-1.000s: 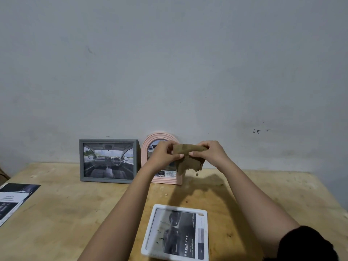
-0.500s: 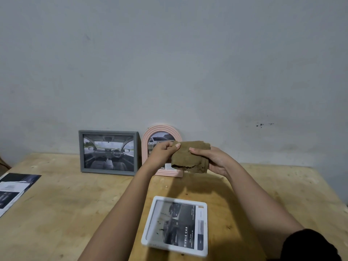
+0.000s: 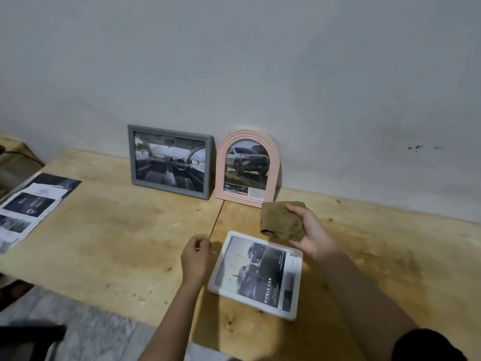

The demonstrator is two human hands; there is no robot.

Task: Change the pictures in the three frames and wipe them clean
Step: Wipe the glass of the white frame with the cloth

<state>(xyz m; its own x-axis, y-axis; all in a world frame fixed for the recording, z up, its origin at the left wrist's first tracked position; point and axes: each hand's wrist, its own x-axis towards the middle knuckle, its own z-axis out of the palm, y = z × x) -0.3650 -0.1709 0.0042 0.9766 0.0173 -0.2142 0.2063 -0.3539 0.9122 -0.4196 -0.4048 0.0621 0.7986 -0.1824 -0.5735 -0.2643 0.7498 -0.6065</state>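
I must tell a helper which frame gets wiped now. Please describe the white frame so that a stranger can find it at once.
Start at the wooden table against the grey wall. Two frames stand at the wall: a grey rectangular frame and a pink arched frame. The white frame is the only one lying flat, near the front edge between both hands, with dark specks on its glass.

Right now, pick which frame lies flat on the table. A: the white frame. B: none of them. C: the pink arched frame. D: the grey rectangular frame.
A: the white frame lies face up on the table, below the right hand holding the brown cloth, while the grey frame and pink frame stand against the wall.
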